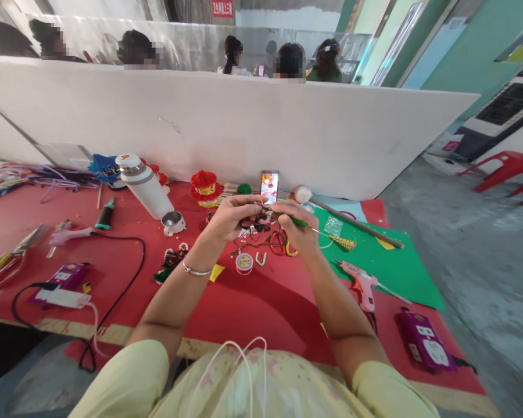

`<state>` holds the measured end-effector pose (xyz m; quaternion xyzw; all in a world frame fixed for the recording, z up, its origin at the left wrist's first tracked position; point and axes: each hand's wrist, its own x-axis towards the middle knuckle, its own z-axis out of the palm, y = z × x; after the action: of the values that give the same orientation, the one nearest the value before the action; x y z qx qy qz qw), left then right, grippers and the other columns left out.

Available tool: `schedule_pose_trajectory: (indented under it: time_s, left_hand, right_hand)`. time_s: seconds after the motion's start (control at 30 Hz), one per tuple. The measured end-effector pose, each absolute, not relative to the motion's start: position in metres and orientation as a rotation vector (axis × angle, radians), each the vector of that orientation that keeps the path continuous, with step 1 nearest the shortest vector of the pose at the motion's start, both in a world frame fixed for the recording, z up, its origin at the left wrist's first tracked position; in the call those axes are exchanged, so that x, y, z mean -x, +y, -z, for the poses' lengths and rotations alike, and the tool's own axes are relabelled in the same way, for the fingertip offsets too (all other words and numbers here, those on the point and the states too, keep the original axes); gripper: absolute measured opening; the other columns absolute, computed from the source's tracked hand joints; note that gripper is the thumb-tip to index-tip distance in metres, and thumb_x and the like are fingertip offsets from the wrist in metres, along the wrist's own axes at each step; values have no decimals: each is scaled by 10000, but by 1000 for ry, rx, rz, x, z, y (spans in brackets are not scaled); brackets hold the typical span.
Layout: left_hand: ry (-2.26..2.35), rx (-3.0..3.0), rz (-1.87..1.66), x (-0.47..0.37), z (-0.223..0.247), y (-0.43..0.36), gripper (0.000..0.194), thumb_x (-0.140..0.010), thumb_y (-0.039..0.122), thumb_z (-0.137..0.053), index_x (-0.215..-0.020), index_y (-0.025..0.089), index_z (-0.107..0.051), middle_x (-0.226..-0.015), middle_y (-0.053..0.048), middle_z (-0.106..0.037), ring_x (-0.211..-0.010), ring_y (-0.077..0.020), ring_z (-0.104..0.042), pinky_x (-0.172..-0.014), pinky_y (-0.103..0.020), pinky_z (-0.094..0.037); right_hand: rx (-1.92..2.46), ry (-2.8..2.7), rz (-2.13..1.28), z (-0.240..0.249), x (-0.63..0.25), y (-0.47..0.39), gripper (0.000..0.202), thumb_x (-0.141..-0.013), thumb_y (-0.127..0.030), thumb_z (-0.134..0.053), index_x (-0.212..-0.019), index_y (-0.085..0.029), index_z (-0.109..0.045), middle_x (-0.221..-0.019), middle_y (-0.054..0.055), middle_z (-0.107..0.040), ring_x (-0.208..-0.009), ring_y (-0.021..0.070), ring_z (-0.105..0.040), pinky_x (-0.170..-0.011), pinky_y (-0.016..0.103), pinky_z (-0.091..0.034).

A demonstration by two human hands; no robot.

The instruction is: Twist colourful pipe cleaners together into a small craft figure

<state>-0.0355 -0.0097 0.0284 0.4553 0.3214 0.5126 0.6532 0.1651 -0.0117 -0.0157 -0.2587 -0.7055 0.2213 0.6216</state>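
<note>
My left hand (233, 217) pinches a small dark crocheted piece (262, 220) with bits of red and white in it. An orange strand runs over its top. In my right hand (300, 227) is a crochet hook with a green handle (297, 221), its near end hidden among the fingers and the work. Its thin metal shaft sticks out to the right. Below the hands lie scissors (278, 242) with red and yellow handles, loose dark yarn and a round spool (244, 263). Behind them a lit phone (269, 187) leans upright.
A white thermos (144, 188) and metal cup (173, 222) stand left. Pink glue guns (362, 285) lie on both sides, with purple power strips (425, 341). Pliers (106, 215) and shears (15, 255) lie far left. A white partition (226, 128) closes the back, people beyond it.
</note>
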Motion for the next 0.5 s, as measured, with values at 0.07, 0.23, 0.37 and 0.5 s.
schedule_pose_trajectory:
  time_s: [0.07, 0.23, 0.37, 0.5]
  left_hand:
    - [726, -1034, -1200, 33, -26, -8, 267, -620, 255, -960, -862, 173, -882, -627, -4, -684, -472, -41, -468, -424, -209, -270]
    - [758, -1010, -1334, 26, -18, -4, 323, -598, 261, -1005, -891, 184, -893, -666, -7, -732, -472, -23, -451, -439, -196, -304]
    - [773, -974, -1419, 14, -11, -7, 350, -609, 258, -1002, -936, 199, -891, -737, -7, -772, -546, -51, -562, -492, -190, -415]
    - [747, -869, -1428, 3, -11, -13, 319, -604, 279, -995, -883, 189, -871, -698, 2, -748, -538, -64, -575, -486, -197, -424]
  right_hand:
    - [619, -1671, -442, 14, -166, -16, 206, -998, -454, -721, -1125, -351, -846, -1108, 38, -865, -1070, 236, -803, -957, 423, -659]
    - [596, -1731, -130, 19, -164, -19, 334, -1008, -253, -714, -1315, -374, -769, -1206, 49, -848, -1115, 233, -800, -963, 420, -660]
    - [561, -1777, 103, 33, -159, -14, 479, -971, -196, -755, -1407, -389, -710, -1269, 60, -830, -1143, 252, -788, -972, 446, -664]
    - [698, -1713, 127, 44, -162, -5, 341, -961, -296, -782, -1272, -436, -785, -1229, 38, -821, -1129, 267, -771, -957, 458, -674]
